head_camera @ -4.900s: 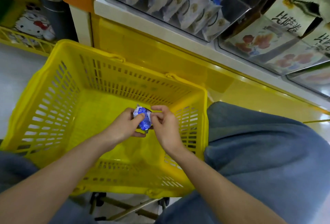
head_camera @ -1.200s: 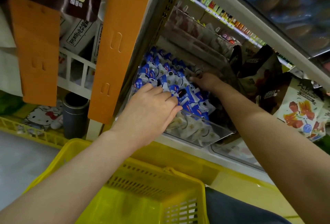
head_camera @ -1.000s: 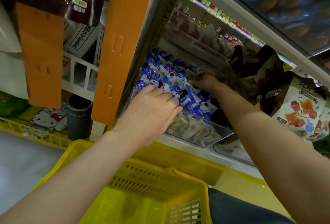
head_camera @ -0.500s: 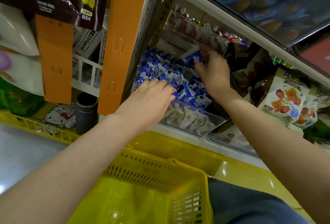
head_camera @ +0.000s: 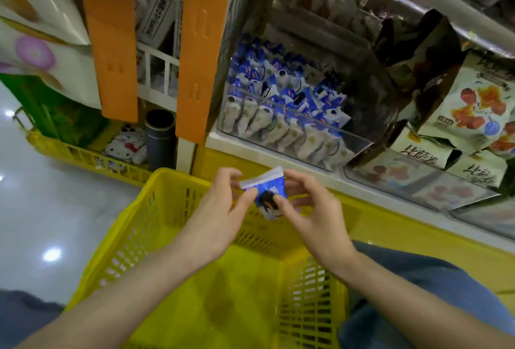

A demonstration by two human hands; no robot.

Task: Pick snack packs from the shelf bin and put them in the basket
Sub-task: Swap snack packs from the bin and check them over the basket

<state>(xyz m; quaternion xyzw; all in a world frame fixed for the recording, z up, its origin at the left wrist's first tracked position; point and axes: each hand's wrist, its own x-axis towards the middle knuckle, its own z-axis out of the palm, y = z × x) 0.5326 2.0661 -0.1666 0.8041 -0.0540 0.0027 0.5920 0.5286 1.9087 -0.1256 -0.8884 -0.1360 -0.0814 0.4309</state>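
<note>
The left hand [head_camera: 216, 217] pinches one edge of a blue snack pack [head_camera: 266, 192] and the right hand [head_camera: 315, 217] pinches the other, holding it over the far rim of the yellow basket [head_camera: 125, 237], below the shelf bin [head_camera: 292, 131]. Released here, the light pack could catch that rim and drop outside, toward the shelf.

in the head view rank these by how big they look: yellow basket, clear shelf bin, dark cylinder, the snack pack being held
1. yellow basket
2. clear shelf bin
3. dark cylinder and snack pack: these look alike, and the pack is nearer the camera, so I leave them unranked.
</note>
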